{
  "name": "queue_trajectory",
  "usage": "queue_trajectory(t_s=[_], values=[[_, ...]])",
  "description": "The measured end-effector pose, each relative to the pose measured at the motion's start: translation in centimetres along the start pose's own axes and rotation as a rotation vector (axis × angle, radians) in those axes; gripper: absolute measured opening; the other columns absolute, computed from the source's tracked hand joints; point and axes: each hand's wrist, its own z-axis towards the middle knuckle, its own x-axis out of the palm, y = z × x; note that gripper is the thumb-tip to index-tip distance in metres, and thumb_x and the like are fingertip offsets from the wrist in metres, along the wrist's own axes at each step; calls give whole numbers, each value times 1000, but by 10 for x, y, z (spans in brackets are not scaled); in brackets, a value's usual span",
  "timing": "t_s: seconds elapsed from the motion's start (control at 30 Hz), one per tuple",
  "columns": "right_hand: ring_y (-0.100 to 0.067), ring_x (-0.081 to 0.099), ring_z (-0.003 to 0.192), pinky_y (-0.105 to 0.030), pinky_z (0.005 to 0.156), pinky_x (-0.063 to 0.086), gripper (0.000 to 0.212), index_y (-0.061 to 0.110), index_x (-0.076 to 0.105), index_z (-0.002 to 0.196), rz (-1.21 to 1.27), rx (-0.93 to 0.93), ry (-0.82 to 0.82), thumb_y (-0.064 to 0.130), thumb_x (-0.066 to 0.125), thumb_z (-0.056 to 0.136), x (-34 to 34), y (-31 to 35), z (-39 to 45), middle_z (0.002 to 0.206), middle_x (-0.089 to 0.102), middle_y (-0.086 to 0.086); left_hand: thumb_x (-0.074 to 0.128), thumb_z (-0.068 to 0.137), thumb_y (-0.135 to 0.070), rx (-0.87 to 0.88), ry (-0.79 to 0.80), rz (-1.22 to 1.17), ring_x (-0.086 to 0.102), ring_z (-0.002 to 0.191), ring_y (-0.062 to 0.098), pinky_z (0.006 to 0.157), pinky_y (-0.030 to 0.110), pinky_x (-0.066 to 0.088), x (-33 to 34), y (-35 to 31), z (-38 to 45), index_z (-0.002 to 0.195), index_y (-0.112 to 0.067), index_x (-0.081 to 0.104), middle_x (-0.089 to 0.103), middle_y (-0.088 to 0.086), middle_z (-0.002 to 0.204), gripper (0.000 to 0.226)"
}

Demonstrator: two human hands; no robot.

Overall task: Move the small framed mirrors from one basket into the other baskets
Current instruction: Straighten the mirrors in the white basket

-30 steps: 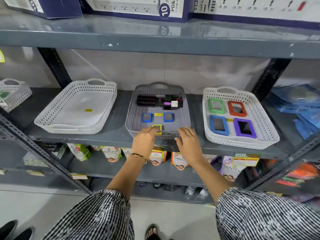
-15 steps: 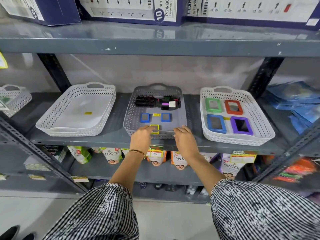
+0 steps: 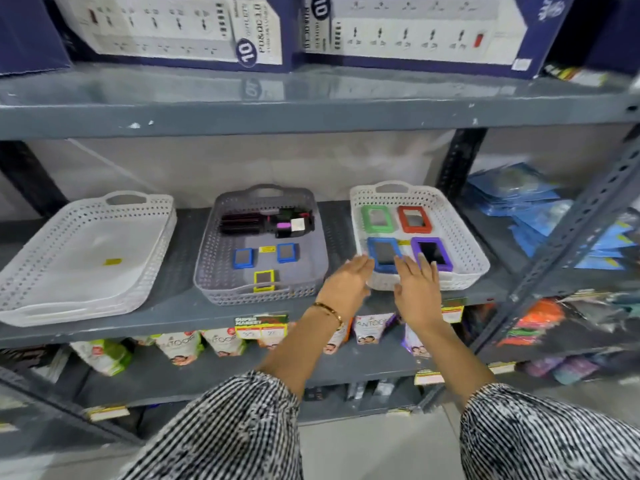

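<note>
Three baskets stand on the grey shelf. The white right basket (image 3: 460,233) holds a green framed mirror (image 3: 377,219), a red one (image 3: 414,219), a blue one (image 3: 383,253) and a purple one (image 3: 432,252). The grey middle basket (image 3: 207,268) holds two small blue mirrors (image 3: 243,258) (image 3: 286,252), a yellow one (image 3: 264,280) and black hair brushes (image 3: 266,222). The white left basket (image 3: 145,268) holds only a yellow sticker. My left hand (image 3: 346,287) and my right hand (image 3: 415,289) hover with fingers apart at the right basket's front rim, holding nothing.
Boxed power strips (image 3: 408,29) fill the shelf above. Blue packets (image 3: 540,209) lie to the right of the baskets. Pouches (image 3: 180,348) and price tags (image 3: 261,325) line the shelf below. A slanted metal upright (image 3: 568,237) crosses at the right.
Both hands left the front of the grey middle basket and moved right to the white right basket. The view shifted right too. The yellow mirror stays in the grey basket.
</note>
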Motion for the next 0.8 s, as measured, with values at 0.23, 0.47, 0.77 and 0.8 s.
queue_trajectory(t_s=[0.23,0.47,0.77,0.8], values=[[-21,42,133,-37,120,7,56,17,60,123,-23,-58,90,-12,49,76,-3,-36,14,130,61,-3,46,95,-9,39,183,141,8,145,28,120,33,6,36,-9,29,145,0,9,9,18,157,63],[-22,47,126,-36,121,6,56,15,61,123,-48,-79,145,-11,52,74,-14,-51,20,123,64,-7,41,96,-8,4,160,161,2,145,28,121,34,5,51,-27,28,146,-1,2,4,17,157,64],[-22,52,120,-35,121,9,56,14,63,121,-54,-72,167,-13,49,74,-22,-55,23,119,66,-8,41,94,-3,0,164,154,-3,145,29,120,33,0,52,-37,29,145,0,-3,-1,17,157,67],[-23,53,118,-35,121,11,56,15,64,120,-60,-71,167,-13,50,73,-19,-56,24,117,67,-8,40,95,-3,5,158,164,-3,145,29,120,33,1,55,-34,32,145,-1,-2,0,17,157,66]])
